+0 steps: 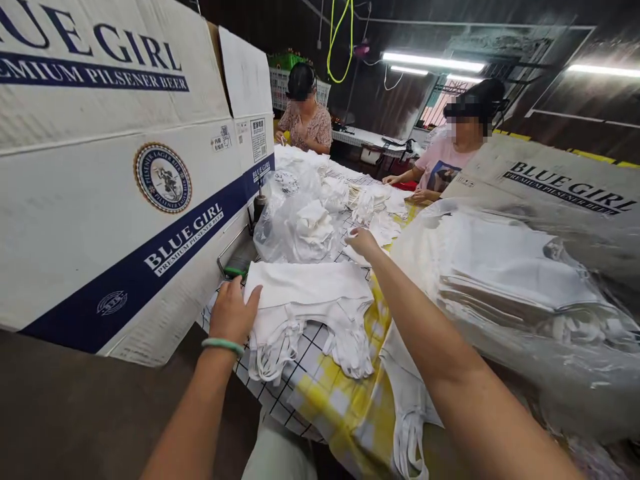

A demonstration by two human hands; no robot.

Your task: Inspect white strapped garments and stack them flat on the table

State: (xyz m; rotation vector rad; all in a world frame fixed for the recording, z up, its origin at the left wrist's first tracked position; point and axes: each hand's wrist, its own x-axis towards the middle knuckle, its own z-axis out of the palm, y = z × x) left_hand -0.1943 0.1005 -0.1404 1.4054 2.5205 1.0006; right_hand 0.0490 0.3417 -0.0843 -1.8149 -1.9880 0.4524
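Observation:
A stack of white strappy tops [310, 287] lies folded on the table in front of me, straps hanging toward me. My left hand [233, 310], a pale green bangle at the wrist, touches the stack's left edge with thumb and fingers apart. Beyond the stack's far right corner, my right hand [364, 244] has its fingers curled together close over white cloth; whether they pinch it is hidden. Another white top [407, 393] hangs strap-down over the table's near right side. A clear plastic bag [300, 227] with white cloth sits behind the stack.
A large beer carton [115, 180] walls off the left; another carton [560, 177] stands right, behind plastic-wrapped white garments [500, 267]. White garments [370, 200] cover the table farther back. Two people, one left [306, 123], one right [453, 160], are across the table.

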